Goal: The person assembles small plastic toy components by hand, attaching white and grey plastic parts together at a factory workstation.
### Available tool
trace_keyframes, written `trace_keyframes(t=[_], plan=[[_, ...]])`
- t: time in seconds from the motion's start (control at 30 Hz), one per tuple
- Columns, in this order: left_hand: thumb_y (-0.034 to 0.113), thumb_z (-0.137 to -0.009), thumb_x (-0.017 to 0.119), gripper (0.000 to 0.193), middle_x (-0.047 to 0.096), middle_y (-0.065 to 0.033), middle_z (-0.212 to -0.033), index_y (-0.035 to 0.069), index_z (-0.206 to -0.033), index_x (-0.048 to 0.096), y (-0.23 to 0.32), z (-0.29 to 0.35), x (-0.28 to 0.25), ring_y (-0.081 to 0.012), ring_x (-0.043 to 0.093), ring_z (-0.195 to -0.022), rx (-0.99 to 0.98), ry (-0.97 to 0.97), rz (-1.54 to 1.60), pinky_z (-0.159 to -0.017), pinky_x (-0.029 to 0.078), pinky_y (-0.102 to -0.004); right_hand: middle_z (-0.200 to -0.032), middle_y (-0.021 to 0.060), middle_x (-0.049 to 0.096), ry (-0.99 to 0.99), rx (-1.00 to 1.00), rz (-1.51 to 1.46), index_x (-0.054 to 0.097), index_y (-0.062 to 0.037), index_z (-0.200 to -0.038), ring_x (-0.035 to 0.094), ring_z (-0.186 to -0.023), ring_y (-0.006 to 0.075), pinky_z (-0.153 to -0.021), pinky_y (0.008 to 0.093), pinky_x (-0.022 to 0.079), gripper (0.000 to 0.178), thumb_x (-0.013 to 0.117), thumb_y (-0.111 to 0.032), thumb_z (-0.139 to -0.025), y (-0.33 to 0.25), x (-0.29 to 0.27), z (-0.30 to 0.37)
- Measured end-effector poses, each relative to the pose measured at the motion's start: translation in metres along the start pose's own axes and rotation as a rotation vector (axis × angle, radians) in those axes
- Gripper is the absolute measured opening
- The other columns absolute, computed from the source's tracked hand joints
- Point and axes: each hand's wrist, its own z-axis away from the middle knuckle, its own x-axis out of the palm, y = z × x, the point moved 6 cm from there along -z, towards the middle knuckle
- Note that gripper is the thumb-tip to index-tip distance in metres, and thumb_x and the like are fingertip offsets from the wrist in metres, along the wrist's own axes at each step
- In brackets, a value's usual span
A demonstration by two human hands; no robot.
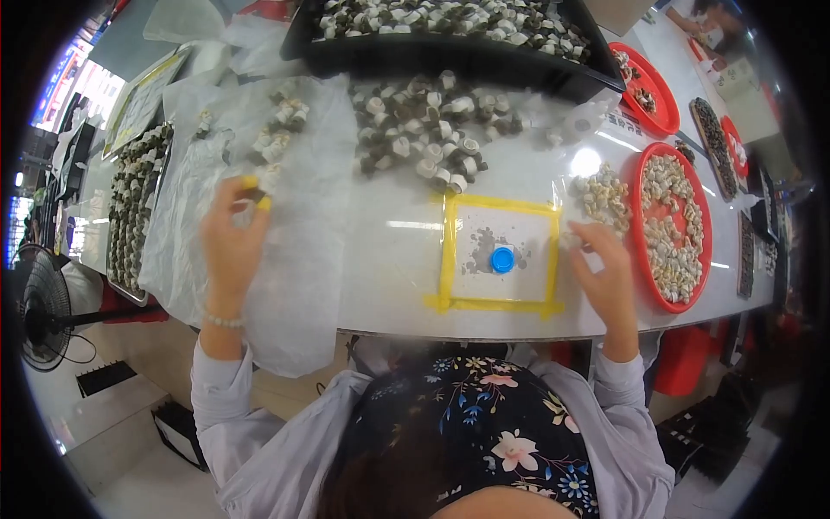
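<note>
My left hand (pixel 232 238) is raised over a clear plastic sheet (pixel 303 233) at the left, its yellow-capped fingertips pinched on a small dark part next to a cluster of small dark-and-white cylindrical parts (pixel 278 130). My right hand (pixel 605 272) reaches to the edge of a heap of small pale parts (pixel 601 197), fingers closing on one. Between the hands lies a white square framed in yellow tape (pixel 500 253) with a blue cap (pixel 502 259) in its middle. A larger pile of dark-and-white parts (pixel 428 130) lies behind the square.
A red tray of pale parts (pixel 673 227) sits at the right, with more red trays (pixel 644 91) beyond. A black bin (pixel 450 39) full of parts stands at the back. A metal tray of dark parts (pixel 134 208) is at the left; a fan (pixel 41 307) stands below it.
</note>
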Motion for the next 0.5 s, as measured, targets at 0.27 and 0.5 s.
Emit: trace_keyframes(t=[0.27, 0.5], plan=[[-0.001, -0.071, 0.058, 0.031, 0.057, -0.0158, -0.1, 0.002, -0.102, 0.055, -0.008, -0.015, 0.018, -0.0325, 0.052, -0.096, 0.213, 0.04, -0.313, -0.082, 0.043, -0.0377, -0.09, 0.013, 0.057, -0.025, -0.06, 0.093, 0.061, -0.001, -0.094, 0.057, -0.076, 0.0269, -0.065, 0.0321, 0.046, 0.023, 0.062, 0.002, -0.071, -0.009, 0.018, 0.01], [-0.001, -0.069, 0.06, 0.038, 0.052, -0.0171, -0.112, 0.0, -0.107, 0.053, 0.053, -0.002, 0.03, -0.0337, 0.049, -0.104, 0.376, 0.024, -0.284, -0.087, 0.041, -0.0392, -0.09, 0.0122, 0.055, -0.02, -0.024, 0.108, 0.061, -0.0011, -0.096, 0.056, -0.079, 0.0257, -0.069, 0.0297, 0.045, 0.023, 0.057, 0.003, -0.073, 0.001, 0.015, 0.007]])
